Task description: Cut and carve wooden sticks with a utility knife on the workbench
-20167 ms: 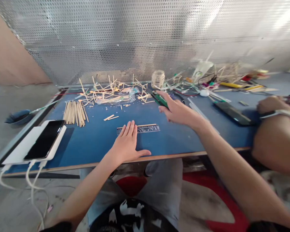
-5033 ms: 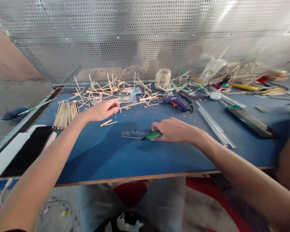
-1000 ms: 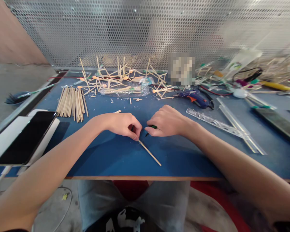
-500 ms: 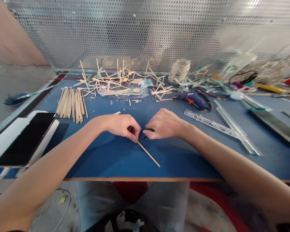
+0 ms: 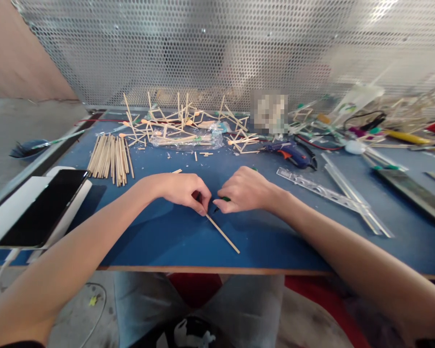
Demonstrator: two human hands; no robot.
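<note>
A thin wooden stick [image 5: 223, 234] lies slanted on the blue table [image 5: 159, 237], near its front edge. My left hand [image 5: 183, 189] is closed and pinches the stick's upper end against the table. My right hand [image 5: 244, 189] is closed round a green-handled cutter [image 5: 225, 199], most of which is hidden in the fist. The cutter's dark tip sits just right of my left fingertips, at the stick's held end.
A bundle of sticks [image 5: 110, 152] lies at the left; glued stick frames [image 5: 177, 121] and a plastic bag [image 5: 188, 139] at the back. A blue glue gun [image 5: 292, 152], clear ruler [image 5: 319, 189] and glue rods [image 5: 358, 198] lie right. A phone [image 5: 45, 205] rests at the left edge.
Both hands have stayed on the stick for the last second, shifting only slightly toward me. Five seconds ago my left hand reached among the far sticks and the ruler lay beside my right hand.
</note>
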